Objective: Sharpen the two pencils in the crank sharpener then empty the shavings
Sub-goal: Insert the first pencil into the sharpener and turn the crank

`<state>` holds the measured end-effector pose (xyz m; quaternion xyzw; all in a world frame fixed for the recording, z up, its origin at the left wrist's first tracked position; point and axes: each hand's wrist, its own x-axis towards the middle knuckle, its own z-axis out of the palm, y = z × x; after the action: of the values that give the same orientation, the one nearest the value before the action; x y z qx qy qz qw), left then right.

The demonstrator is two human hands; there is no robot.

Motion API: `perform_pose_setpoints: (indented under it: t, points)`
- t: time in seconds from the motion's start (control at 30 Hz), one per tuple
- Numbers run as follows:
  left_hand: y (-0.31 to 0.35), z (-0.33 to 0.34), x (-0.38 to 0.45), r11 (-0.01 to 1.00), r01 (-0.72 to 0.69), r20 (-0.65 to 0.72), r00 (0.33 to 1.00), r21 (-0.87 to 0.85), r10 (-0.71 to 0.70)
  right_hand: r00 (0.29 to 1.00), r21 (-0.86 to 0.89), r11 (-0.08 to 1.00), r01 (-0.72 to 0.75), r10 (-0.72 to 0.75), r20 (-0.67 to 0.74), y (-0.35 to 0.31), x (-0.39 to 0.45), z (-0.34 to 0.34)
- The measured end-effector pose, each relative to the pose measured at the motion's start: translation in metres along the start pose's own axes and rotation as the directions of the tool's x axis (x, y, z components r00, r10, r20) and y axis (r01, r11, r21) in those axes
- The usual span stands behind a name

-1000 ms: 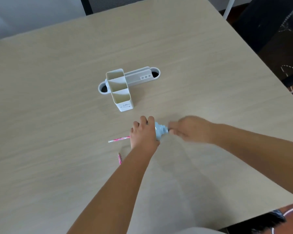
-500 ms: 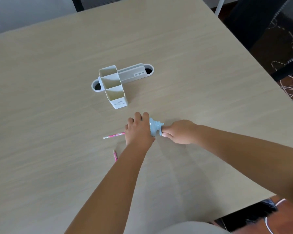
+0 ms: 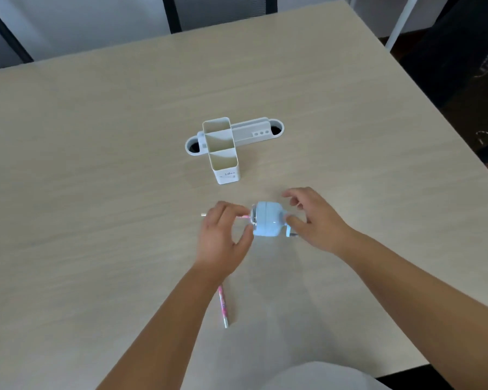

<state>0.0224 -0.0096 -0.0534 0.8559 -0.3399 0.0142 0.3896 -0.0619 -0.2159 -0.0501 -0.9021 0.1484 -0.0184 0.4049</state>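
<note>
My left hand (image 3: 223,235) pinches the pink pencil (image 3: 243,217) stuck in the blue sharpener (image 3: 266,219) in the middle of the table (image 3: 96,192), so I should pull it straight out while my loose, empty right hand (image 3: 316,220) steadies the crank side.

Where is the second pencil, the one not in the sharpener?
The spare pencil lies flat on the table, partly under the left forearm, nearer the camera than the blue sharpener.

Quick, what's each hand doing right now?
Left hand: fingers closed on the pink pencil at the blue sharpener.
Right hand: thumb at the crank; whether it grips cannot be told.
</note>
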Motion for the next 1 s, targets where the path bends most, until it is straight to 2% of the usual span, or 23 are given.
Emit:
perform_pose_setpoints:
  t: [0.03, 0.1, 0.17, 0.23, 0.4, 0.47, 0.5, 0.57, 0.6, 0.8, 0.9, 1.0]
  points:
    - [-0.009, -0.005, -0.011, 0.99, 0.12, 0.021, 0.993, -0.072, -0.119, 0.998, -0.031, 0.999, 0.04, -0.039, 0.043, -0.006, 0.001, 0.007]
    - [-0.025, -0.003, -0.026, 0.895, 0.421, 0.157, 0.903, -0.15, -0.399, 0.99, -0.155, 0.985, 0.075, -0.056, 0.127, -0.013, 0.007, 0.022]
    - [-0.039, 0.007, -0.03, 0.81, 0.571, 0.268, 0.807, -0.131, -0.526, 0.985, -0.286, 0.953, 0.101, -0.054, 0.167, -0.016, 0.015, 0.031]
    - [-0.044, 0.016, -0.026, 0.774, 0.617, 0.361, 0.76, -0.141, -0.541, 0.977, -0.301, 0.948, 0.106, -0.043, 0.209, -0.016, 0.022, 0.033]
    - [-0.04, 0.032, -0.012, 0.687, 0.672, 0.495, 0.713, -0.277, -0.497, 0.944, -0.259, 0.961, 0.1, -0.01, 0.329, -0.022, 0.032, 0.021]
    - [-0.038, 0.032, -0.014, 0.531, 0.723, 0.497, 0.69, -0.442, -0.526, 0.941, -0.272, 0.958, 0.094, 0.003, 0.338, -0.025, 0.033, 0.019]
    - [-0.039, 0.031, -0.016, 0.395, 0.739, 0.476, 0.662, -0.546, -0.579, 0.94, -0.273, 0.958, 0.09, 0.009, 0.34, -0.026, 0.033, 0.019]
    - [-0.043, 0.026, -0.02, 0.117, 0.677, 0.434, 0.584, -0.726, -0.686, 0.942, -0.267, 0.96, 0.088, 0.007, 0.336, -0.025, 0.031, 0.019]
    - [-0.046, 0.023, -0.021, 0.064, 0.638, 0.405, 0.558, -0.767, -0.724, 0.944, -0.266, 0.96, 0.085, 0.008, 0.331, -0.024, 0.03, 0.019]
    - [-0.054, 0.002, -0.017, 0.157, 0.641, 0.349, 0.588, -0.751, -0.73, 0.947, -0.291, 0.954, 0.073, 0.026, 0.32, -0.026, 0.029, 0.019]
    - [-0.059, -0.01, -0.014, 0.142, 0.653, 0.365, 0.576, -0.744, -0.731, 0.95, -0.297, 0.952, 0.069, 0.028, 0.311, -0.027, 0.028, 0.02]
    - [-0.072, -0.019, -0.02, 0.085, 0.647, 0.363, 0.526, -0.757, -0.769, 0.951, -0.309, 0.949, 0.067, 0.034, 0.308, -0.03, 0.028, 0.021]
